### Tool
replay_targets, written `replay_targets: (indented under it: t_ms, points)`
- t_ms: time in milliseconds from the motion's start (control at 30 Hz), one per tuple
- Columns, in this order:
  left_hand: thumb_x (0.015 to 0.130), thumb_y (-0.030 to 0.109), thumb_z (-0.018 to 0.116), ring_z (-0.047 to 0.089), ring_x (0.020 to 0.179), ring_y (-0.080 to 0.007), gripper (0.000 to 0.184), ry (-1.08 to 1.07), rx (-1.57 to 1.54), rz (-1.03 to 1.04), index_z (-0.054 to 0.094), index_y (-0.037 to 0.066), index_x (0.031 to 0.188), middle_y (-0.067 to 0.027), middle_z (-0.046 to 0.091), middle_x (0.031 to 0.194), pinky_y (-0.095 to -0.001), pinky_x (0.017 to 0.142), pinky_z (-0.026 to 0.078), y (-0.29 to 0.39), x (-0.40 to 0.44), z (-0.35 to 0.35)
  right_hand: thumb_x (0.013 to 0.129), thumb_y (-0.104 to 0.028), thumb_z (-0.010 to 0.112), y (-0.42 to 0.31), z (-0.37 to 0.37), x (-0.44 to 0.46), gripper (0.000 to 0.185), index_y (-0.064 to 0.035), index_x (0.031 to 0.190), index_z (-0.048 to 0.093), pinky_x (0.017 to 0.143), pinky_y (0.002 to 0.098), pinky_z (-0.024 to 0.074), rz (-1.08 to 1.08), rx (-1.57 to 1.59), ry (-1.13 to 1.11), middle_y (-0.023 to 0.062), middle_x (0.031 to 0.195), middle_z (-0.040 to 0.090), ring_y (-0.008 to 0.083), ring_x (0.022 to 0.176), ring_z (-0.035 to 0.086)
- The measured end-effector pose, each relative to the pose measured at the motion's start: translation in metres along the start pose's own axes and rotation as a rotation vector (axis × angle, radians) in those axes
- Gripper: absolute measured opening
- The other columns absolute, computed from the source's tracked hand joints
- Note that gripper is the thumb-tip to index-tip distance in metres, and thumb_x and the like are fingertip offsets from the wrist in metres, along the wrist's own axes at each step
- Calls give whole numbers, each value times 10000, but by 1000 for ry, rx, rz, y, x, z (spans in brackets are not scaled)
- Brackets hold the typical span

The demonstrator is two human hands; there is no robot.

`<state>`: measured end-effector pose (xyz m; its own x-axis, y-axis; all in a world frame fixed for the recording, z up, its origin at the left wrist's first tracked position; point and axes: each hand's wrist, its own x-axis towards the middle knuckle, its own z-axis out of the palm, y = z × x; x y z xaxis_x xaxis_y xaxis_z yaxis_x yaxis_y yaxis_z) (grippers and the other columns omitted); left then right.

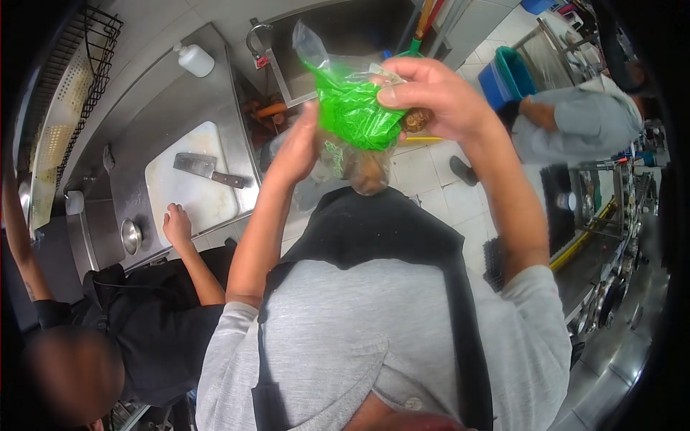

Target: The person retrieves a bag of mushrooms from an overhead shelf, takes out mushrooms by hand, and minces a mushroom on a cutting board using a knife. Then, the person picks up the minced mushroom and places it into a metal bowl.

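Observation:
In front of my chest is a clear plastic bag [357, 115] with bright green printing, crumpled, its loose end pointing up and left. Brown, roundish lumps [370, 172] show through its lower part; their kind I cannot make out. My right hand [438, 97] grips the bag's upper right side between thumb and fingers, and another brown lump [417, 120] shows just under that thumb. At the bag's left side is my left hand [296, 147], closed against the plastic, with most of its fingers hidden behind it.
A cleaver [195, 164] lies on a white cutting board [167, 192] on the steel counter at left. A co-worker's hand [176, 224] touches the board's edge. Nearby are a metal bowl [131, 235] and white bottle [195, 60]. Another person [575, 122] stands right, beside a blue bin [496, 86].

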<state>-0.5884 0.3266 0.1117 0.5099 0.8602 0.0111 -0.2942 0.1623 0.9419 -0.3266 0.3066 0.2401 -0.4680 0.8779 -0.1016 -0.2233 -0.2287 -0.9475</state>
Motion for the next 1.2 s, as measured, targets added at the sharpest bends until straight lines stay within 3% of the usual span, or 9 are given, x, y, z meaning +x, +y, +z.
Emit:
replay_targets:
  t_ms: [67, 233, 400, 467, 733, 867, 933, 1033, 1200]
  points:
    - [1156, 676, 327, 493, 1486, -251, 824, -131, -34, -85, 455, 23, 1642, -143, 517, 1636, -424, 1252, 371, -8, 9, 1, 1017, -147, 741, -6, -7, -1, 318, 24, 1281, 694, 882, 307, 605, 47, -14, -90, 81, 1115, 759, 143, 986, 746]
    - [1181, 431, 515, 625, 1309, -182, 552, -188, -117, -66, 624, -16, 1485, -99, 700, 1412, -388, 1171, 454, 18, 2, 32, 1030, -182, 742, -16, -18, -13, 334, 21, 1292, 699, 917, 302, 595, 67, -56, -39, 65, 1137, 763, 133, 1021, 742]
    - [1165, 305, 558, 743, 1148, -235, 415, 103, -195, -54, 663, -43, 1366, -134, 754, 1298, -416, 983, 606, 45, 14, 46, 1058, -288, 736, -24, -23, -23, 385, -12, 1325, 705, 878, 286, 595, 37, -366, 154, 32, 1155, 761, 106, 1018, 723]
    - [1162, 277, 562, 748, 1157, -262, 403, 149, -201, -43, 647, -59, 1369, -153, 746, 1306, -433, 977, 623, 61, 22, 50, 1077, -379, 715, -38, -25, -34, 417, -61, 1346, 720, 835, 266, 588, -70, -519, 308, 23, 1180, 760, 82, 1017, 705]
    - [1128, 270, 630, 734, 1066, -234, 370, 201, -299, -7, 681, -60, 1290, -156, 741, 1210, -395, 913, 612, 84, 52, 57, 881, -192, 925, -45, 15, -17, 549, -58, 1377, 730, 904, 265, 572, -663, -1032, 391, 27, 1161, 757, 154, 1043, 733]
    - [1119, 264, 639, 725, 1005, -200, 362, 161, -218, 42, 693, -59, 1274, -134, 745, 1176, -364, 882, 596, 104, 55, 71, 838, -295, 959, -40, 3, 5, 567, -20, 1294, 765, 862, 292, 572, -569, -1223, 300, 56, 1083, 750, 146, 992, 733]
    - [1115, 270, 647, 724, 975, -183, 367, 126, -140, 103, 695, -55, 1278, -124, 751, 1160, -340, 869, 587, 110, 55, 74, 870, -322, 932, -44, -1, 11, 480, -17, 1209, 784, 745, 265, 537, -566, -1090, 270, 26, 951, 730, 107, 859, 700]
    - [1117, 304, 647, 705, 1057, -179, 398, 128, -134, 89, 684, -41, 1312, -114, 740, 1198, -350, 917, 574, 116, 55, 78, 952, -305, 845, -57, -12, 13, 277, -63, 1076, 788, 586, 232, 406, -125, -829, 196, -55, 827, 686, 40, 672, 578]
    - [1121, 370, 624, 665, 1257, -243, 497, 337, 124, 309, 583, 42, 1493, -166, 702, 1337, -437, 1082, 506, 119, 57, 81, 956, -327, 829, -36, -35, 22, 239, -98, 1020, 813, 603, 282, 456, -39, -442, 231, -39, 852, 721, 73, 715, 617]
